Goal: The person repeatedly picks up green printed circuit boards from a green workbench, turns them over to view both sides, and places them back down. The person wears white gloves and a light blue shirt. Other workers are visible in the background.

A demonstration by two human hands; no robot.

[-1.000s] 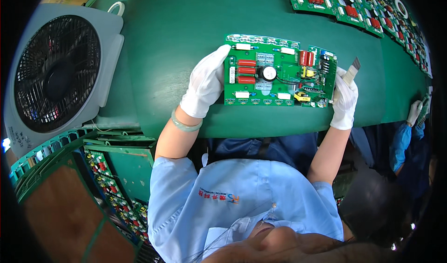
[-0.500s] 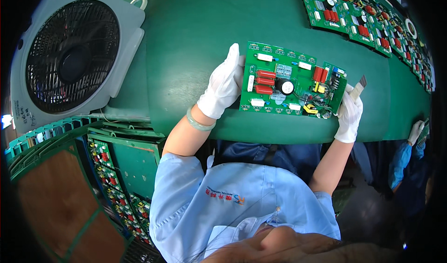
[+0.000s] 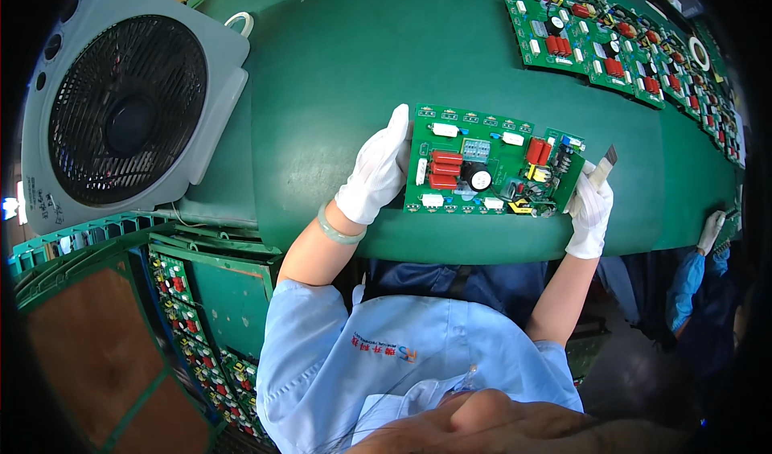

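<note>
Now | circuit board between hands | left hand, right hand each grip an edge

A green work surface with a curved near edge carries everything here. Near that edge lies a green circuit board studded with red blocks, white connectors and a black round capacitor. Along the far right, a row of similar populated boards rests on the surface and bends away toward the rim. At the left end sits a grey box fan with a dark round grille, its body overlapping the surface's left margin, with a white cord loop beside its upper corner.
</note>
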